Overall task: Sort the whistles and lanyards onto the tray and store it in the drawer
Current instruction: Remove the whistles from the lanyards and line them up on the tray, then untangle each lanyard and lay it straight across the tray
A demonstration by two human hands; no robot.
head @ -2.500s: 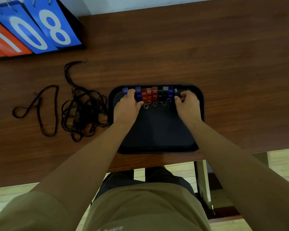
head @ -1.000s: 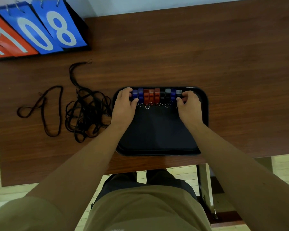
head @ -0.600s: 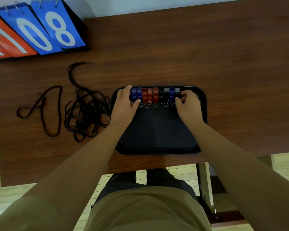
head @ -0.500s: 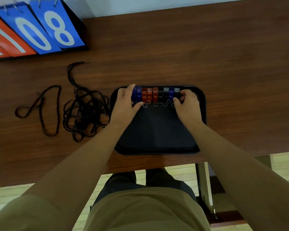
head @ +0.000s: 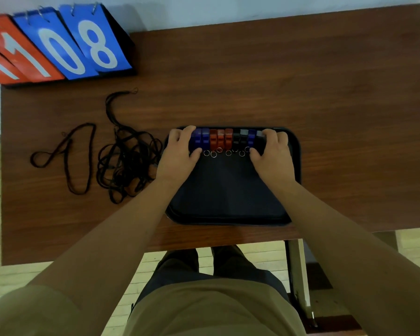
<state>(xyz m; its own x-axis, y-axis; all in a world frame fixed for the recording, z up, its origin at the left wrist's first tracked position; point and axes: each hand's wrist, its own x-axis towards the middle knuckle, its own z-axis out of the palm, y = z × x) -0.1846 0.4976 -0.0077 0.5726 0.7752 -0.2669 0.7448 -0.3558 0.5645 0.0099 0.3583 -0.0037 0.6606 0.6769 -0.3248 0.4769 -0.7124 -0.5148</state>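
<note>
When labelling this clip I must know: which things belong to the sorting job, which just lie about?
Job: blue, red and black plastic whistles; black plastic tray; tangled black cord lanyards; looped black lanyard; left hand and right hand gripping the row's ends.
Lying about: red-and-blue flip scoreboard; brown wooden table.

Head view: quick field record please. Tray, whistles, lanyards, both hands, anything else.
tray: black, on the table, near its front edge
whistles: one row along the tray's far edge; blue, red, black; rings toward the person
lanyards: black, tangled on the table left of the tray
single lanyard: lies apart, further left
left hand: fingers curled on the row's left end
right hand: fingers curled on the row's right end
other: flip scoreboard, far left corner
</note>
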